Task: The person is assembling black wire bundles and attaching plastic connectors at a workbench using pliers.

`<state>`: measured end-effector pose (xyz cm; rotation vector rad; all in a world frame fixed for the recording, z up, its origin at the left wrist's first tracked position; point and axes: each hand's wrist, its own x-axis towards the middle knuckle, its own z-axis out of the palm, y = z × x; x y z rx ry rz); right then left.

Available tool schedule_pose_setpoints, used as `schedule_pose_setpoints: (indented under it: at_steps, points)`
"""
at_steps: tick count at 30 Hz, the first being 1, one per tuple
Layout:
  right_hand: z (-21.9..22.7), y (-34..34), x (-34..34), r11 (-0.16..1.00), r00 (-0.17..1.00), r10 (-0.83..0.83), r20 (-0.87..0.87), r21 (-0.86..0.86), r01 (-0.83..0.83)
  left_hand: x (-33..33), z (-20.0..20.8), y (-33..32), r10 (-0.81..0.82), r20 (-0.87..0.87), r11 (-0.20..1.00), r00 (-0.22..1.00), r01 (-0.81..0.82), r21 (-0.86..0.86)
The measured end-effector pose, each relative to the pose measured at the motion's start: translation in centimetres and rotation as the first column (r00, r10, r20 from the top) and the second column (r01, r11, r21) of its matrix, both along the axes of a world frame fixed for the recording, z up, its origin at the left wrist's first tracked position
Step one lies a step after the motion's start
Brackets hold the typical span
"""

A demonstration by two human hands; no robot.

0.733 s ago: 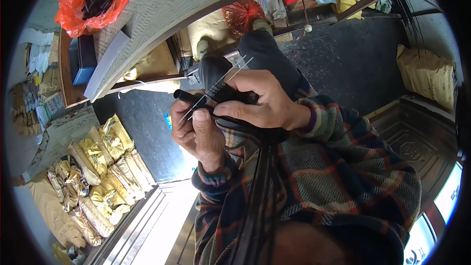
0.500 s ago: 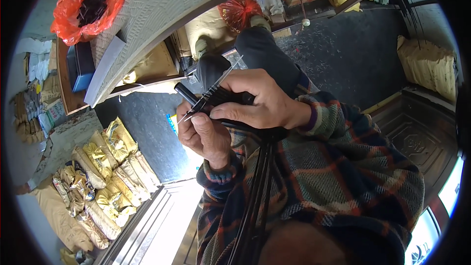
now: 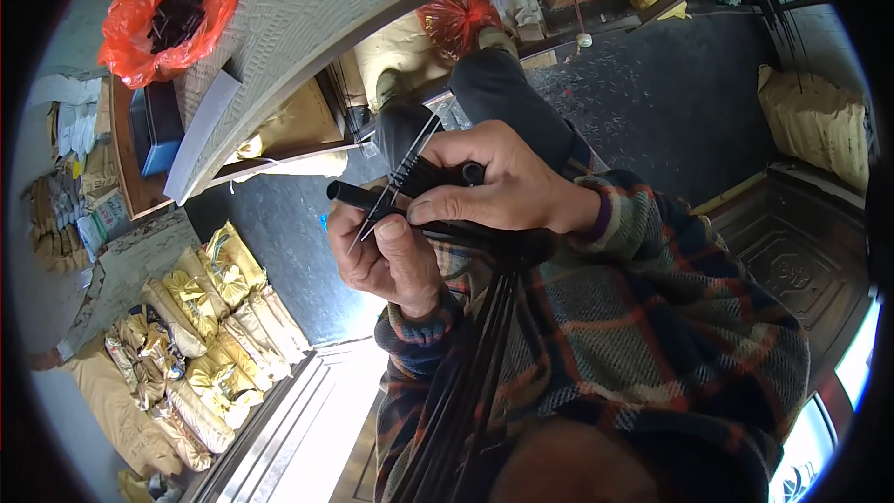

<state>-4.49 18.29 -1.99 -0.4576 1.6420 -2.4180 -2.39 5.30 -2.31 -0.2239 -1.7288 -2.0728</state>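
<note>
My left hand [image 3: 396, 261] is closed, its thumb and fingers pinching a short black tube [image 3: 346, 194] and the lower ends of thin pale needles [image 3: 377, 214]. The needles slant up to the right, and black strands loop over them. Just to the right, my right hand [image 3: 517, 182] is closed round a bundle of black strands [image 3: 430, 179], thumb pressed on top near the needles. A second black tube end [image 3: 473, 173] sticks out above that thumb. Long black cords [image 3: 489, 345] run from beneath the hands down over my plaid jacket. The fingers hide most of the bundle.
A tabletop [image 3: 317, 14] curves across the upper left, bearing an open red plastic bag [image 3: 209, 14] of dark pieces. Wrapped packages [image 3: 200, 335] lie at the lower left. A large paper sack [image 3: 815, 126] stands at the far right. Pale scraps litter the dark floor [image 3: 643, 93].
The needles have tilted more upright, and the left tube has shifted slightly left and down. A second tube end now shows by my right thumb. Both hands keep their hold.
</note>
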Motion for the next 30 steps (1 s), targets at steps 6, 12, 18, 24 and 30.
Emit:
schedule_pose_setpoints:
  at_steps: [6,12,18,24,30]
  points:
    - [0.1,-0.9,-0.1,0.996,0.999,-0.04,-0.012,-0.079,0.039,0.3,0.1,-0.3,-0.008,0.068,0.993,0.998,0.0,0.12]
    - [-0.5,-0.3,-0.7,0.991,0.995,0.095,-0.026,-0.09,-0.097,0.2,0.4,0.5,0.045,0.138,0.979,0.989,-0.071,0.189]
    - [-0.2,-0.6,-0.5,0.998,0.987,-0.037,-0.159,0.036,0.043,0.2,0.2,0.3,0.006,0.177,0.981,0.984,-0.04,0.19]
    - [-0.5,-0.3,-1.0,0.993,0.993,0.117,0.029,0.002,-0.117,0.3,-1.0,0.5,0.039,0.148,0.982,0.988,-0.065,0.175]
    - [-1.9,1.5,-1.4,0.982,0.99,-0.118,-0.073,0.137,0.128,-1.4,-1.9,0.9,-0.025,0.103,0.997,0.994,0.017,0.078]
